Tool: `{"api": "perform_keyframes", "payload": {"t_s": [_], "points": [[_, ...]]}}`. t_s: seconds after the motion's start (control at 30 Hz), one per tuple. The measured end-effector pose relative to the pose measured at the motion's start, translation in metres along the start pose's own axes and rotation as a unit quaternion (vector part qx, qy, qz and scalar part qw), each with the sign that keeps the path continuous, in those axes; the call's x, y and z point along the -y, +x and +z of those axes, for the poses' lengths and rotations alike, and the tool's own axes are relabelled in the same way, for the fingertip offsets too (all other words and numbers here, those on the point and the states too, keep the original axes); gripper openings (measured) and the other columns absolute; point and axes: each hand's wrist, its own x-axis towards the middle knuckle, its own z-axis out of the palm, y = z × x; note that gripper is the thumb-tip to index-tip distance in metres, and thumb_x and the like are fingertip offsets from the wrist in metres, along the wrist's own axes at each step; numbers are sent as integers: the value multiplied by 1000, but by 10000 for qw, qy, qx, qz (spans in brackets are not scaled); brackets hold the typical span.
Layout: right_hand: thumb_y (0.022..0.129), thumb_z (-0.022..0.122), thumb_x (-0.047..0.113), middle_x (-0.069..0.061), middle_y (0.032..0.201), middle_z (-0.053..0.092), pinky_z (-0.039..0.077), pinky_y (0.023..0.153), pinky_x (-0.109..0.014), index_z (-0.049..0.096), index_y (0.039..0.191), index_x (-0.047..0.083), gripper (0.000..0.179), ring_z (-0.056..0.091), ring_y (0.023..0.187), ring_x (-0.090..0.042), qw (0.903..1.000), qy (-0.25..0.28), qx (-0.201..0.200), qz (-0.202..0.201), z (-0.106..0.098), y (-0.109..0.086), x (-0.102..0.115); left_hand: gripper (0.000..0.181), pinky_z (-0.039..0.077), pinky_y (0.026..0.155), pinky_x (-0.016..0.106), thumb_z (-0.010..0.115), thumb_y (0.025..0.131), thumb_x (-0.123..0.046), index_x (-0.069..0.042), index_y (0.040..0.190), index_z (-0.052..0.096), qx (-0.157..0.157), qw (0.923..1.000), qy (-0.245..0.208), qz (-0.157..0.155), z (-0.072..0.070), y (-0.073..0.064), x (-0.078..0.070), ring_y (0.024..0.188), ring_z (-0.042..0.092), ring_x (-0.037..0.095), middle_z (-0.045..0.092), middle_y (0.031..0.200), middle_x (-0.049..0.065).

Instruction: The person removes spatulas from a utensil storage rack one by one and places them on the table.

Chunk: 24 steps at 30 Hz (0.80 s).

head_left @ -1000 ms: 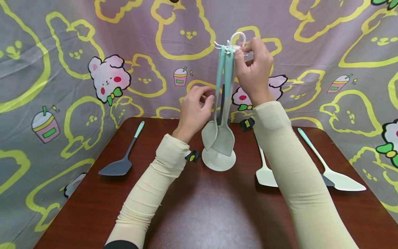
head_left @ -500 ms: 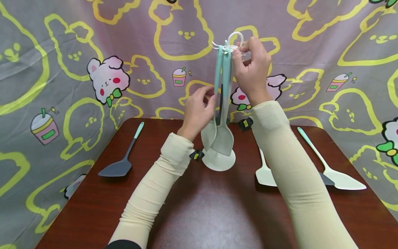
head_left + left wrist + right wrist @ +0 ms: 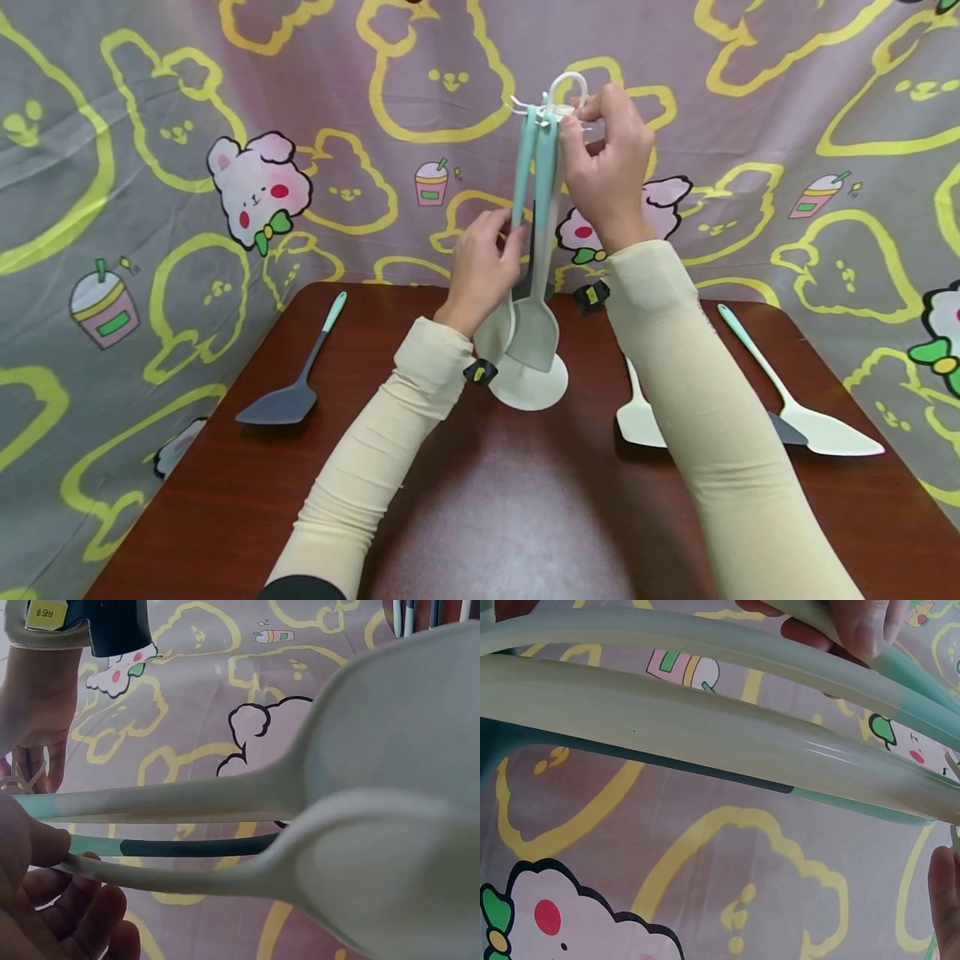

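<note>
Pale utensil (image 3: 522, 183), mint at its upper handle, stood head down against the white stand (image 3: 534, 390), its top end up among the stand's hooks; whether it sat on a hook or only beside one was hard to tell. Nearest the eye came the left sleeve (image 3: 360, 467) and the right sleeve (image 3: 705, 383), both cream, each with a small black device near the cuff. Between them the dark reddish-brown table (image 3: 510, 517) caught a soft shine. Over to the left a grey turner (image 3: 281, 404) lay flat, its mint handle pointing away. On the right, partly covered by the right sleeve, lay a short white turner (image 3: 641, 423), a dark grey head (image 3: 787, 430) and, outermost, a long white turner (image 3: 825, 433). Farther in, the left hand (image 3: 483, 271) pinched the pale utensil between thumb and fingers, just below the mint part. Close beside it, a broad-headed pale turner (image 3: 536, 333) hung from the stand, with a dark-shafted utensil (image 3: 202, 847) behind. Above these, the right hand (image 3: 611, 171) had thumb and forefinger pinched on the top of the stand, by its white loop (image 3: 567, 77). Farthest of all, a grey-mauve cloth (image 3: 285, 75) with yellow animal outlines closed off the back.
</note>
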Motion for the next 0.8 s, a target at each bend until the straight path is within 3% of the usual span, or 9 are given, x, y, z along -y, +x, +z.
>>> {"api": "perform_keyframes", "payload": {"t_s": [0.3,0.8], "points": [[91,49,18,-17,94,64,47,64,-5,52,87,-8,26,66,91,-24,9999,-46,66,-116,0,-1,-3,25,50,75,31,52,101,-20,-3,113,67,-75,9998,-122,-99,-1,-2,3,85,62,21,66,100,11],[90,48,18,-14,93,65,48,65,-7,52,85,-6,24,67,95,-21,9999,104,-51,7,2,1,-3,29,48,75,35,48,103,-19,1,115,67,-228,9995,-199,45,-3,-1,4,82,60,25,62,94,13]]}}
